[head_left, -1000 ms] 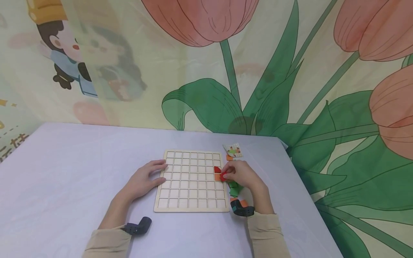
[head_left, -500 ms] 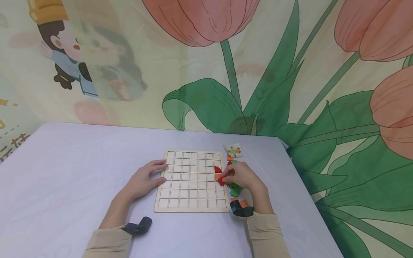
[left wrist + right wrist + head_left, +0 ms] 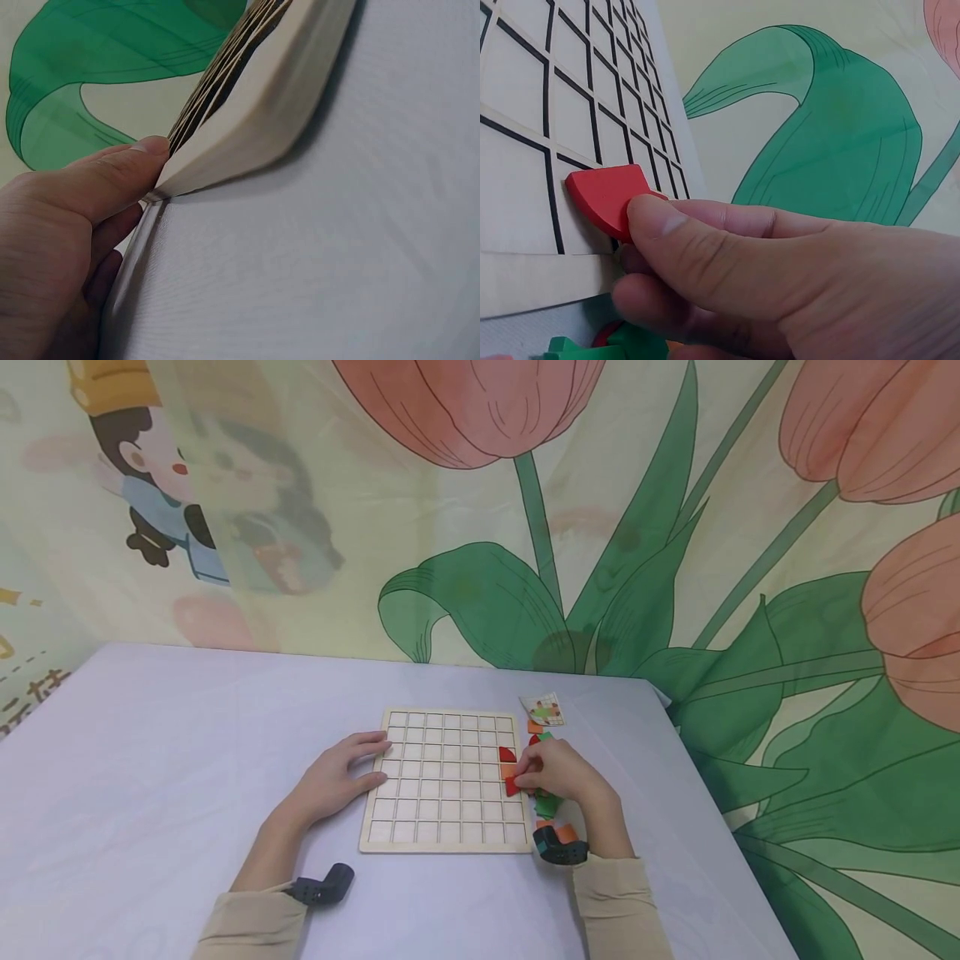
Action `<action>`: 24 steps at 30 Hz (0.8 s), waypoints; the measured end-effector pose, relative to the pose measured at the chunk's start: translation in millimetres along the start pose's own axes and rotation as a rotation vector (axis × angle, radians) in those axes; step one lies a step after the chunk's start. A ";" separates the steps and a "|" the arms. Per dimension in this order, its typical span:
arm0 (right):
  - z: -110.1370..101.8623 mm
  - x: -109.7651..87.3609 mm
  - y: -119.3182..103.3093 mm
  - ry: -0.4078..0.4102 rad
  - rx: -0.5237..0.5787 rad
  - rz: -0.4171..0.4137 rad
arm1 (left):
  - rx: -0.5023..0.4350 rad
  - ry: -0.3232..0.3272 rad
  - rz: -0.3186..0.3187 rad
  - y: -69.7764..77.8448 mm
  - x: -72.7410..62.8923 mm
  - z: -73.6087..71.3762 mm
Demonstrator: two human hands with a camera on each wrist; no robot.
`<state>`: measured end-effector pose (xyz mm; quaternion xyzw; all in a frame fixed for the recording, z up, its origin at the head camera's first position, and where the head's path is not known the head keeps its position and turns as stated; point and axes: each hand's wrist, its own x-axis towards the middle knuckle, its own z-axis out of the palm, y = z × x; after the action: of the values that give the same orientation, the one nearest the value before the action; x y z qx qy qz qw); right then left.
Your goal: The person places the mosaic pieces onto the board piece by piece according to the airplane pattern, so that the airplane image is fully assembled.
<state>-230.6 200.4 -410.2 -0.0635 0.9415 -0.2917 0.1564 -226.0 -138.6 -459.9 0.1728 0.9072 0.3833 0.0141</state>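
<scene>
A pale wooden grid board lies on the table. My left hand rests against its left edge, thumb and fingers spread apart; in the left wrist view the thumb touches the board's rim. Between thumb and fingertips my right hand pinches a red quarter-round tile, tilted over a cell in the right-hand column. Just above that cell sit an orange tile and a red quarter-round tile, both in the board. Part of the held tile is hidden by the thumb.
Green pieces lie right of the board, partly under my right hand. Orange pieces lie above and below them. A small printed card is at the back right. A tulip-patterned backdrop hangs behind the table.
My right hand has brought the red tile slightly down the right column, from over the orange tile to the cell below it. The left hand stays in place.
</scene>
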 end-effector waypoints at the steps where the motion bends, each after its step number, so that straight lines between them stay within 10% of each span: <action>1: 0.0 -0.3 -0.3 -0.004 0.000 -0.002 | -0.001 -0.001 -0.003 0.3 -0.1 -0.1; 24: 1.4 -2.2 -5.7 -0.040 0.005 -0.010 | 0.003 -0.003 -0.022 1.8 -0.2 -0.3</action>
<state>-227.9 195.4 -407.5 -0.0736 0.9371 -0.2937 0.1738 -225.3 -137.7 -458.4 0.1637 0.9096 0.3814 0.0194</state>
